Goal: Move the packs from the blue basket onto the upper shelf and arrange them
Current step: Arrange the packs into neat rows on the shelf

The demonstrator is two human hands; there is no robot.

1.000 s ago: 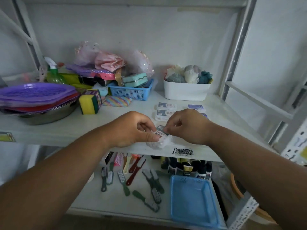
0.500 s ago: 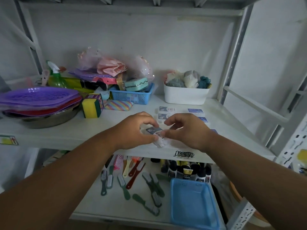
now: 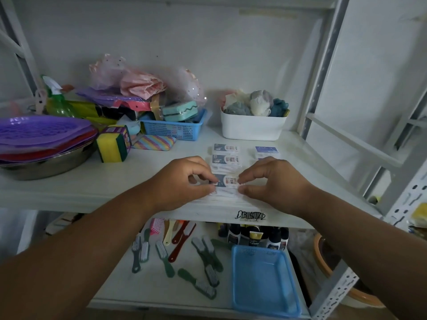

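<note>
Left hand (image 3: 182, 181) and right hand (image 3: 272, 183) each pinch-grip the pack (image 3: 227, 181) ends.

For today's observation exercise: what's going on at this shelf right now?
A person is arranging small packs on the upper shelf. The left hand and right hand pinch the ends of one pack at the shelf's front edge, in line behind two others. The blue basket below looks empty.

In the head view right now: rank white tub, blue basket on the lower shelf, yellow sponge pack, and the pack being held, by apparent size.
1. blue basket, though nearest the camera, so its lead is unsure
2. white tub
3. yellow sponge pack
4. pack, pinched between left hand and right hand
</note>
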